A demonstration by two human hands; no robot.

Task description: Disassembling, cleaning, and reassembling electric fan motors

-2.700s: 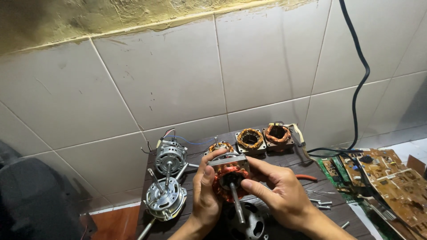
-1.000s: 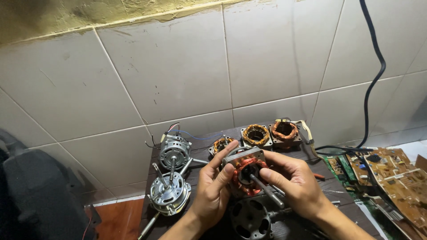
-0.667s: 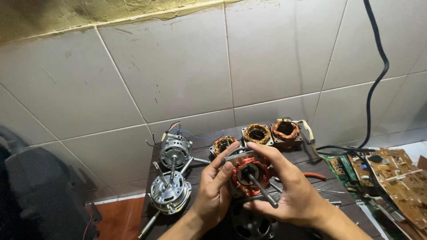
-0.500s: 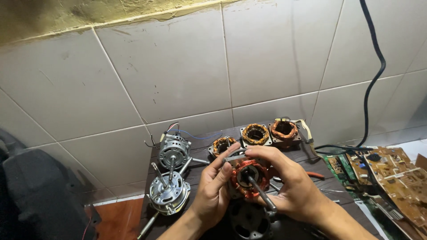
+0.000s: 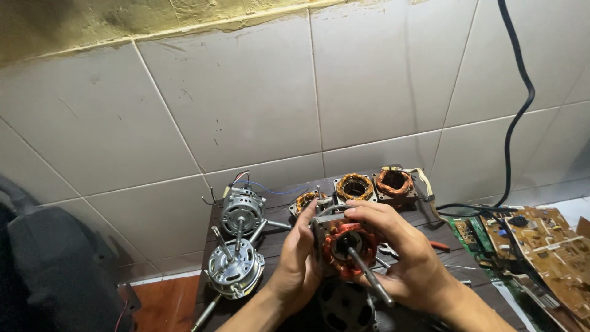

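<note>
Both hands hold a motor stator [image 5: 345, 245] with red-orange copper windings, above a dark table [image 5: 279, 237]. A steel rotor shaft [image 5: 370, 276] sticks out of its middle toward me. My left hand [image 5: 298, 259] presses its fingers along the stator's left side. My right hand [image 5: 402, 255] wraps over the top and right side. Beneath the hands lies a round grey motor end cover [image 5: 341, 309], partly hidden.
Two silver fan motors [image 5: 238, 241] with shafts stand at the left of the table. Three wound stators [image 5: 356, 187] line the back edge against the tiled wall. Green and brown circuit boards [image 5: 541, 246] lie at the right. A black cable [image 5: 515, 117] hangs down the wall.
The stator with its shaft has been turned slightly in my hands and my right fingers have shifted over its top; the view has drifted a little.
</note>
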